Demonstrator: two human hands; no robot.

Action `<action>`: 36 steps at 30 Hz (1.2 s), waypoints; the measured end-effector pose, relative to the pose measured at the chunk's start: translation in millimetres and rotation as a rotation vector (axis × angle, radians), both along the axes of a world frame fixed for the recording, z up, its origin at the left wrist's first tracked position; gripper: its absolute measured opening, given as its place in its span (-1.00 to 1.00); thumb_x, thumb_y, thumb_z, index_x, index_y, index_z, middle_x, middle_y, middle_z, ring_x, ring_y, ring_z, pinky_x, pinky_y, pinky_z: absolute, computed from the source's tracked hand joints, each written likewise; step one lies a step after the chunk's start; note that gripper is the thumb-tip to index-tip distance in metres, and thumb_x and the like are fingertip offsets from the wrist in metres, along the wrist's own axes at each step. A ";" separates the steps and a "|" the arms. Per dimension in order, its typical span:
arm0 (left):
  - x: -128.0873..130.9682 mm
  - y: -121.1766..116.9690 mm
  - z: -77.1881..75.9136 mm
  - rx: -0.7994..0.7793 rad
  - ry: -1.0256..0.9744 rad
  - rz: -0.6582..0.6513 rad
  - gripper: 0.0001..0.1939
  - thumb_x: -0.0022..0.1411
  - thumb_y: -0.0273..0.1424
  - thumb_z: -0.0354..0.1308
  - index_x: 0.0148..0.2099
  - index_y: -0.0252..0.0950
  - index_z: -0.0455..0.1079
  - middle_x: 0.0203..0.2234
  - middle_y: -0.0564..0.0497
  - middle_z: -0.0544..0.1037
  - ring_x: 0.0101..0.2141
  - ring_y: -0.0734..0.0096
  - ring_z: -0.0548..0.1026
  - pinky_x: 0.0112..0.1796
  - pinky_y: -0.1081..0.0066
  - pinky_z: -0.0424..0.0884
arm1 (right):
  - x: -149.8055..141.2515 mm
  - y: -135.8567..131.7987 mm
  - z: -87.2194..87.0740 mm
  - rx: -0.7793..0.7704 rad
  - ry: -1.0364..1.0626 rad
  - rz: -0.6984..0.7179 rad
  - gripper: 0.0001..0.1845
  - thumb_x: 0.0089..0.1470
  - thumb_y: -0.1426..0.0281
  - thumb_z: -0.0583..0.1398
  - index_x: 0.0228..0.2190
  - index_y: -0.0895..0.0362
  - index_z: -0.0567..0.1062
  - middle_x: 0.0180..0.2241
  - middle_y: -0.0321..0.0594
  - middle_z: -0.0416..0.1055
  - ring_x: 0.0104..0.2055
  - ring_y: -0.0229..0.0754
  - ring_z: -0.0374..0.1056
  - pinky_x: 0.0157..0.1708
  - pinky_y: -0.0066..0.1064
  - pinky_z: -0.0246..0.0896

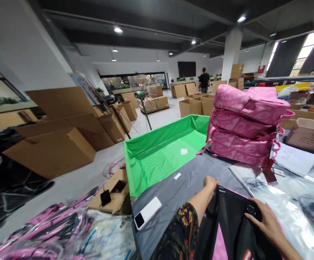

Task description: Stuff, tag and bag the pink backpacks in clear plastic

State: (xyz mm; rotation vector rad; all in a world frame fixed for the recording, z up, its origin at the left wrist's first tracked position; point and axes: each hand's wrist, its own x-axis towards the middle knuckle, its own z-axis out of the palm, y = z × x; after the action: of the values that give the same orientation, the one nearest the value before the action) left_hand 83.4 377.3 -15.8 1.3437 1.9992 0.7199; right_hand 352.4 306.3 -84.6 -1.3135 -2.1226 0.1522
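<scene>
A black and pink backpack (pixel 234 216) lies in front of me on the grey-covered table (pixel 200 173), its black side with strap buckles facing up. My left hand (pixel 210 183) is closed on its far left corner, beside a buckle. At the far right edge, my right hand (pixel 269 218) grips the backpack near the other buckle, thumb on the black side. The lower part of the backpack runs out of view. Just beyond it stands a stack of pink patterned backpacks (pixel 243 126) with hanging tags.
A green fabric-lined bin (pixel 159 151) adjoins the table's far side. A white phone-like device (pixel 147 213) lies at the left. Clear plastic bags (pixel 289 202) and white paper (pixel 295 159) are at right. Plastic-wrapped pink items (pixel 51 231), cartons (pixel 56 151) and a fan (pixel 146 90) stand around; a person (pixel 204 81) is far off.
</scene>
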 end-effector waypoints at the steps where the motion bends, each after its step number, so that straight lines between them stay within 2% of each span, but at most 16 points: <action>1: 3.1 -0.7 -3.5 -0.002 0.019 -0.051 -0.68 0.39 -0.16 0.20 -0.15 -0.35 0.50 -0.26 -0.01 0.61 -0.26 0.35 0.58 -0.17 0.25 0.56 | 0.1 -1.5 -1.3 0.031 -0.012 0.004 -0.39 0.16 -0.14 0.15 0.03 0.03 0.43 -0.03 -0.07 0.58 -0.02 0.17 0.53 0.13 0.26 0.27; 3: 6.5 -9.1 -9.1 0.022 0.070 -0.197 -0.72 0.41 -0.22 0.17 -0.23 -0.33 0.52 -0.28 -0.03 0.64 -0.23 0.32 0.60 -0.11 0.23 0.54 | 0.4 -8.2 -5.6 0.109 -0.040 0.010 -0.40 0.21 -0.11 0.14 0.07 0.04 0.39 -0.01 -0.05 0.57 -0.01 0.15 0.52 0.13 0.22 0.29; 5: 6.0 -25.2 -12.4 0.106 0.107 -0.370 -0.75 0.40 -0.25 0.17 -0.27 -0.27 0.55 -0.21 -0.06 0.67 -0.09 0.26 0.60 0.01 0.20 0.50 | -0.4 -20.2 -8.8 0.200 -0.074 0.001 -0.41 0.25 -0.07 0.12 0.11 0.05 0.35 0.01 -0.04 0.55 0.01 0.12 0.51 0.13 0.15 0.30; 7: 1.5 -46.8 -13.9 0.227 0.134 -0.539 -0.82 0.32 -0.22 0.26 -0.14 -0.19 0.58 -0.01 -0.05 0.63 0.11 0.18 0.51 0.16 0.16 0.40 | -4.2 -36.9 -7.2 0.279 -0.104 -0.026 -0.43 0.29 -0.03 0.08 0.14 0.07 0.33 0.02 -0.02 0.54 0.04 0.11 0.49 0.13 0.09 0.30; 9: -5.8 -71.1 -15.7 0.345 0.161 -0.649 -0.65 0.23 -0.23 0.35 0.06 -0.14 0.52 0.16 -0.02 0.53 0.22 0.17 0.41 0.25 0.11 0.31 | -12.6 -57.0 -0.9 0.320 -0.125 -0.056 -0.45 0.33 0.03 0.04 0.18 0.09 0.31 0.04 -0.01 0.51 0.08 0.09 0.45 0.14 0.05 0.28; 11: -13.1 -95.5 -20.5 0.436 0.195 -0.678 -0.55 0.24 -0.33 0.33 0.17 -0.16 0.44 0.18 -0.06 0.50 0.21 0.19 0.40 0.27 0.09 0.30 | -24.6 -78.9 6.4 0.335 -0.142 -0.092 -0.47 0.35 0.10 0.02 0.21 0.12 0.29 0.02 0.00 0.50 0.07 0.07 0.43 0.14 0.01 0.27; 14: -19.8 -127.6 -38.5 0.506 0.234 -0.647 -0.64 0.32 -0.45 0.21 0.15 -0.27 0.44 0.04 -0.15 0.55 0.14 0.17 0.46 0.26 0.01 0.32 | -41.3 -110.2 9.2 0.356 -0.152 -0.178 -0.49 0.38 0.13 0.00 0.20 0.14 0.29 -0.04 -0.01 0.50 0.02 0.07 0.42 0.12 -0.02 0.27; 17: -22.5 -150.8 -66.8 0.698 0.320 -0.620 -0.72 0.37 -0.44 0.15 0.10 -0.28 0.46 -0.08 -0.13 0.60 0.07 0.18 0.52 0.22 -0.05 0.40 | -46.8 -132.2 1.0 0.364 -0.161 -0.205 -0.54 0.40 0.16 -0.01 0.17 0.13 0.33 -0.06 -0.04 0.51 0.00 0.05 0.43 0.09 -0.06 0.27; 19: -24.4 -161.0 -85.3 0.848 0.392 -0.605 -0.73 0.42 -0.44 0.08 0.11 -0.25 0.45 -0.10 -0.09 0.62 0.04 0.23 0.56 0.16 0.02 0.49 | -44.5 -140.0 -6.7 0.320 -0.163 -0.180 -0.57 0.40 0.18 -0.01 0.14 0.13 0.35 -0.07 -0.05 0.52 -0.02 0.03 0.44 0.08 -0.08 0.29; 21: -26.9 -167.2 -99.7 0.891 0.424 -0.602 -0.70 0.45 -0.48 0.01 0.13 -0.24 0.44 -0.11 -0.07 0.64 0.02 0.28 0.58 0.11 0.10 0.54 | -41.4 -143.4 -14.0 0.245 -0.156 -0.170 -0.59 0.40 0.18 0.00 0.12 0.11 0.36 -0.07 -0.07 0.53 -0.03 0.02 0.45 0.06 -0.09 0.30; 25: -32.1 -162.5 -114.9 0.830 0.438 -0.650 -0.68 0.46 -0.52 -0.05 0.09 -0.24 0.48 -0.15 -0.08 0.65 -0.04 0.29 0.60 0.03 0.17 0.56 | -40.7 -137.8 -26.6 0.116 -0.153 -0.182 -0.59 0.40 0.12 0.00 0.09 0.07 0.37 -0.07 -0.10 0.54 -0.03 0.04 0.47 0.05 -0.08 0.34; 27: -31.9 -147.5 -118.6 0.785 0.456 -0.692 -0.70 0.45 -0.51 -0.03 0.04 -0.25 0.50 -0.20 -0.07 0.65 -0.12 0.30 0.60 -0.04 0.21 0.56 | -42.7 -125.4 -32.8 0.063 -0.162 -0.180 -0.56 0.39 0.08 -0.02 0.07 0.09 0.38 -0.09 -0.07 0.54 -0.06 0.05 0.47 0.01 -0.07 0.36; 30: -24.3 -113.2 -121.8 0.705 0.481 -0.734 -0.77 0.44 -0.48 0.02 -0.06 -0.27 0.52 -0.34 -0.04 0.60 -0.26 0.31 0.56 -0.18 0.27 0.53 | -44.9 -94.8 -41.4 -0.002 -0.184 -0.191 -0.48 0.39 0.05 -0.07 0.03 0.16 0.41 -0.13 0.01 0.54 -0.10 0.08 0.47 -0.04 -0.05 0.38; 33: -9.8 -86.3 -117.6 0.646 0.500 -0.708 -0.80 0.44 -0.46 0.05 -0.16 -0.28 0.52 -0.38 -0.03 0.56 -0.29 0.29 0.52 -0.22 0.28 0.48 | -43.8 -66.4 -45.0 -0.023 -0.194 -0.221 -0.45 0.39 0.04 -0.09 0.01 0.18 0.43 -0.15 0.06 0.53 -0.10 0.12 0.46 -0.05 -0.02 0.37; 36: 2.7 -86.3 -101.4 0.648 0.507 -0.641 -0.77 0.44 -0.49 0.02 -0.19 -0.29 0.51 -0.37 -0.04 0.54 -0.29 0.28 0.49 -0.24 0.28 0.44 | -40.2 -59.0 -38.0 0.021 -0.180 -0.226 -0.44 0.40 0.02 -0.12 0.00 0.16 0.41 -0.16 0.04 0.54 -0.13 0.10 0.47 -0.09 -0.03 0.39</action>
State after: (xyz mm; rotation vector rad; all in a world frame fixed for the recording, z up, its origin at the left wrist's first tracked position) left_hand 86.1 291.0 -117.2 2.6025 1.5307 0.7883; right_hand 312.2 247.3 -122.6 -1.5941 -2.0947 -0.0857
